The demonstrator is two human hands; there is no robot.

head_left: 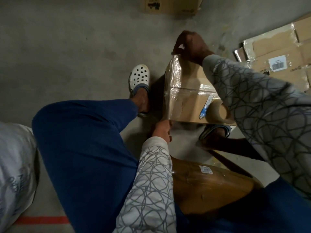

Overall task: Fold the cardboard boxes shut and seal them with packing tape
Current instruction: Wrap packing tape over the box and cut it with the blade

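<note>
A cardboard box (190,98) stands on the concrete floor between my feet, its top seam and left side covered in clear packing tape (175,71). My right hand (190,46) is curled over the box's far top corner and pinches the tape there. My left hand (162,130) reaches under the near left corner, fingers curled against the box edge. A roll of clear tape (218,110) lies on the box top, partly hidden by my right sleeve. A blue and white cutter (205,108) lies beside it.
A second brown box (210,187) sits close under me. Flattened cartons (277,52) are stacked at the right and another box (171,5) stands at the top edge. My foot in a white clog (139,79) is left of the box. A white bag (15,165) lies far left.
</note>
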